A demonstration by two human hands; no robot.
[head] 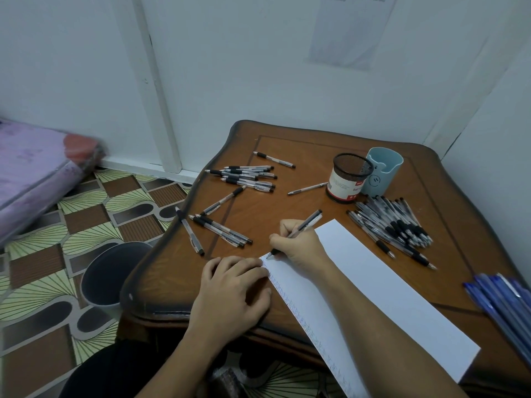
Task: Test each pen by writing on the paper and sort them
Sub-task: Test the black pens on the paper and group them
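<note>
My right hand (298, 245) grips a black-and-clear pen (309, 222) with its tip on the top left corner of the white paper (388, 288). Small marks run down the paper's left edge. My left hand (232, 288) lies flat on the table, its fingertips pressing the paper's left edge. Loose pens lie in groups on the brown table (287, 145): a cluster at the far left (247, 176), a few nearer (221, 229), and a large pile at the right (393, 225). One pen (307, 188) lies alone by the cups.
A black mesh cup (349, 179) and a light blue holder (383, 173) stand at the back right. Blue pens (505, 305) lie at the right edge. A grey bin (112, 274) stands on the patterned floor at the left, a purple mattress (34, 173) beyond.
</note>
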